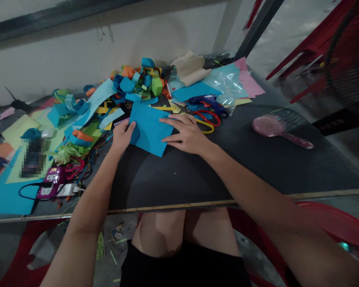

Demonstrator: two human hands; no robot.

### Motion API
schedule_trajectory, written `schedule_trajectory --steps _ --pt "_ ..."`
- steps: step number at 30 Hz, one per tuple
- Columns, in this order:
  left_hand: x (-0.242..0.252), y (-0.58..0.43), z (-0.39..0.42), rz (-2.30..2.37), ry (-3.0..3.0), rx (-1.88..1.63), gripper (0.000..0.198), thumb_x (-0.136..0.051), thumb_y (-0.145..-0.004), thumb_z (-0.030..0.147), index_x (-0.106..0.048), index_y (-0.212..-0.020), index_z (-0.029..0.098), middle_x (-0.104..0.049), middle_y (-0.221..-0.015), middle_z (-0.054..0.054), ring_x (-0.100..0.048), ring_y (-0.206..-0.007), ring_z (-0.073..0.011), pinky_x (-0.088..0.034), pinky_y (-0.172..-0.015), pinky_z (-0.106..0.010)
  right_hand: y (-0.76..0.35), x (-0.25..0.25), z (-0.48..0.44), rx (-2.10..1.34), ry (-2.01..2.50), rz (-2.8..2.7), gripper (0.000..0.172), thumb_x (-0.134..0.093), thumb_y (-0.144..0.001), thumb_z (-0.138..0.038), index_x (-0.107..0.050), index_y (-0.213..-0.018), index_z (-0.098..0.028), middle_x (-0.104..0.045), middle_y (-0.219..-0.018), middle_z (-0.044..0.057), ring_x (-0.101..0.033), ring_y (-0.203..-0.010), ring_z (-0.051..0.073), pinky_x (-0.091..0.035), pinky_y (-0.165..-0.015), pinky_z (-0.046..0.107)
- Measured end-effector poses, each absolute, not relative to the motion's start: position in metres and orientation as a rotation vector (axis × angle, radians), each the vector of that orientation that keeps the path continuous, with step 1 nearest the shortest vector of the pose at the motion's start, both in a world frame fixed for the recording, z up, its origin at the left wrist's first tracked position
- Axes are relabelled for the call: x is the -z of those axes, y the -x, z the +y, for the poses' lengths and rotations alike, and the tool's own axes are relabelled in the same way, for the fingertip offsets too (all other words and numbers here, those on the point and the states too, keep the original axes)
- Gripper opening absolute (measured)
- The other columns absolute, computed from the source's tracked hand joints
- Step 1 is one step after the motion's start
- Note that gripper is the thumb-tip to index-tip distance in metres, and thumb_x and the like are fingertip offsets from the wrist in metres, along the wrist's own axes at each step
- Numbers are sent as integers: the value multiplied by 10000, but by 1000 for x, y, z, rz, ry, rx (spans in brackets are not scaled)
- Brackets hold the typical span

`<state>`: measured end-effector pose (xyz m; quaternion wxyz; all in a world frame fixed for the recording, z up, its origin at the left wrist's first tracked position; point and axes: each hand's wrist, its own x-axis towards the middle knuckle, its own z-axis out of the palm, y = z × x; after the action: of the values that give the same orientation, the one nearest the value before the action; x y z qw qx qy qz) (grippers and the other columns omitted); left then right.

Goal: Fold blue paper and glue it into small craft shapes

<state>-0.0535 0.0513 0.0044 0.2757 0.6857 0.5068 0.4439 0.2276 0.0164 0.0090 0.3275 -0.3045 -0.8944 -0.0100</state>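
A blue sheet of paper [148,127] lies on the dark table [197,175] in front of me. My left hand [122,135] grips its left edge, thumb on top and fingers curled under it. My right hand [187,133] lies flat on the sheet's right side with fingers stretched out, pressing it down. Both forearms reach in from the bottom of the view.
A heap of folded coloured paper pieces [134,83] and strips sits behind the sheet. Red-and-yellow scissors [208,119] lie just right of my right hand. A pink hairbrush [277,129] rests further right. Cables and a purple device [52,185] lie at left.
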Motion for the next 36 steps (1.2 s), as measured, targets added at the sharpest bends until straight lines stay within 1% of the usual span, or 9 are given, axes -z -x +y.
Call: schedule_trajectory --steps 7,11,20,22,25,27,31,34,36 --pt "-5 51 51 1381 -1808 -1231 440 -585 -853 617 -660 -802 187 -520 -602 5 -410 -540 -117 -344 -525 -260 -221 -6 16 -135 762 -2336 122 -678 -882 -340 -797 -912 -335 -627 -1377 4 -519 -1313 311 -367 -1071 561" --pt "-8 48 48 1358 -1857 -1222 455 -572 -848 628 -644 -783 184 -544 -618 3 -452 -564 -125 -394 -548 -261 -216 0 18 -211 795 -2242 182 -622 -919 -325 -776 -832 -287 -708 -1242 24 -604 -1188 269 -421 -1020 522" --pt "-22 29 27 1261 -2213 -875 331 -502 -895 424 -594 -704 170 -536 -624 16 -486 -609 -123 -385 -590 -238 -210 -8 16 -279 864 -1857 198 -566 -926 -346 -675 -806 -232 -700 -1229 88 -627 -1177 263 -474 -1024 492" --pt "-24 26 23 1186 -2249 -812 301 -484 -899 390 -632 -762 166 -587 -672 4 -525 -642 -129 -404 -618 -236 -209 -9 15 -310 894 -1825 207 -556 -929 -362 -668 -806 -239 -732 -1134 78 -659 -1109 254 -500 -990 476" --pt "-25 25 21 1132 -2257 -777 284 -477 -895 364 -674 -845 166 -647 -741 -12 -575 -691 -142 -428 -649 -236 -208 -9 13 -355 919 -1804 203 -563 -925 -368 -670 -809 -243 -753 -873 47 -699 -880 228 -553 -839 422" --pt "-24 26 21 1130 -2243 -783 290 -493 -887 374 -686 -836 163 -652 -734 -10 -581 -684 -142 -434 -650 -238 -207 -9 12 -349 910 -1800 193 -566 -922 -351 -675 -810 -238 -745 -823 42 -695 -824 220 -555 -783 398" --pt "-22 29 21 1162 -2086 -855 410 -526 -875 513 -702 -780 156 -668 -707 -21 -594 -675 -156 -464 -648 -259 -206 -10 9 -268 850 -1860 171 -558 -919 -313 -676 -816 -243 -747 -840 41 -690 -823 217 -541 -818 405" --pt "-25 26 17 1120 -1879 -1002 505 -591 -813 625 -743 -908 153 -742 -853 -70 -657 -785 -199 -522 -722 -299 -205 -13 7 -199 834 -1928 155 -564 -910 -301 -673 -814 -245 -745 -841 37 -682 -821 215 -529 -836 407" --pt "-28 22 13 1099 -1845 -1020 483 -711 -731 592 -754 -950 163 -755 -885 -72 -671 -791 -199 -538 -725 -298 -204 -14 5 -178 821 -1944 155 -564 -908 -289 -667 -804 -237 -743 -830 40 -677 -801 210 -531 -810 394"
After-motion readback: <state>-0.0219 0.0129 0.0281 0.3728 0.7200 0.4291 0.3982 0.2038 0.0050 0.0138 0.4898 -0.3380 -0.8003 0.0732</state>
